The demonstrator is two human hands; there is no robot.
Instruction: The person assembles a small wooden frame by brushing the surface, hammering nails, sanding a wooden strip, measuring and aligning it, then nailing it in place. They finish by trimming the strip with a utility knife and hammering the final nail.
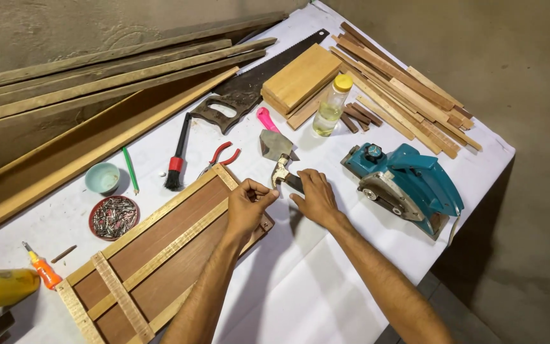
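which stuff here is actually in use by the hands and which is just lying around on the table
In use: left hand pinching something too small to tell at the corner of the wooden frame panel; right hand on the hammer.

Lying about: handsaw, blue power planer, red-handled pliers, brush, dish of nails, oil bottle.

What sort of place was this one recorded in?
Probably a small woodworking or carpentry bench: a hand saw, a teal electric planer and stacked wood strips lie on the white-covered table.

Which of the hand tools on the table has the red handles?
The pliers, lying just above the wooden frame's top corner. The handsaw has a dark handle, the brush only a red band, and the hatchet a pink handle.
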